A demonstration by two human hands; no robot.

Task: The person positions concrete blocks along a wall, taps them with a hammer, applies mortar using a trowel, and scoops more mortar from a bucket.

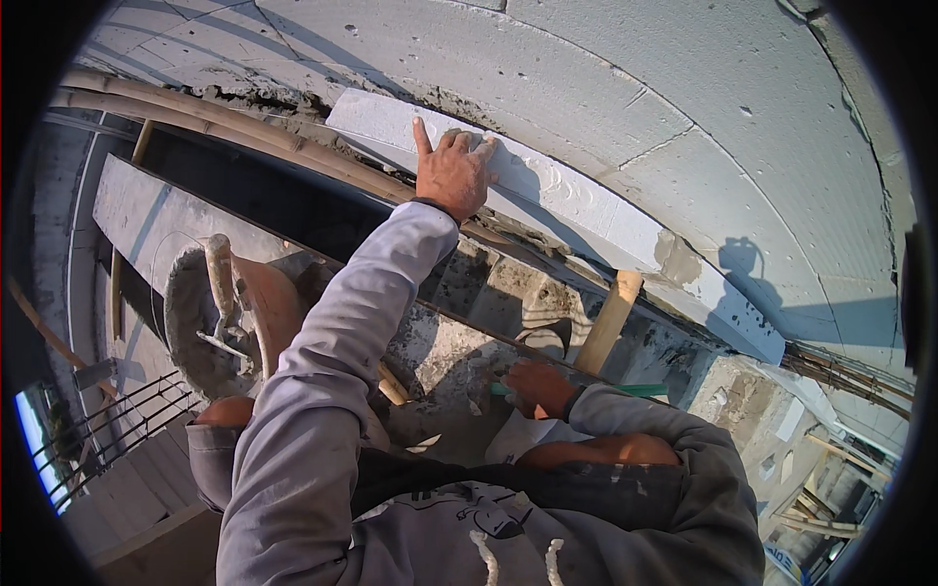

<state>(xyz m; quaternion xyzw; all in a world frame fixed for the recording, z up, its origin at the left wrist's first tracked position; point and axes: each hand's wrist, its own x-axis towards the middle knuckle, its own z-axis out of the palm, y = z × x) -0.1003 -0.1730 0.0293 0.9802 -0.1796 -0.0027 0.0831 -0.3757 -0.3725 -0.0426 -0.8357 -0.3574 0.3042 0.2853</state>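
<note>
My left hand (pixel 454 176) lies with fingers spread on a long white aerated concrete block (pixel 596 217), set along the foot of the block wall (pixel 674 78). A grey mortar patch marks the block's top toward its right part. Lower down, near my knees, my right hand (pixel 542 389) has its fingers curled around a thin green bar (pixel 640 390), which shows on both sides of it. The bar's exact kind is unclear. Left of my left arm stands a mortar-crusted bucket (pixel 278 308) with a wooden-handled trowel (pixel 223 283) in it.
Bamboo poles (pixel 234 122) run along the wall at the upper left, above a dark gap. A board (pixel 186 220) lies behind the bucket. One wooden post (pixel 611 322) stands beside the block. Rebar (pixel 850 376) sticks out at right, with a steel grid (pixel 117 420) at lower left.
</note>
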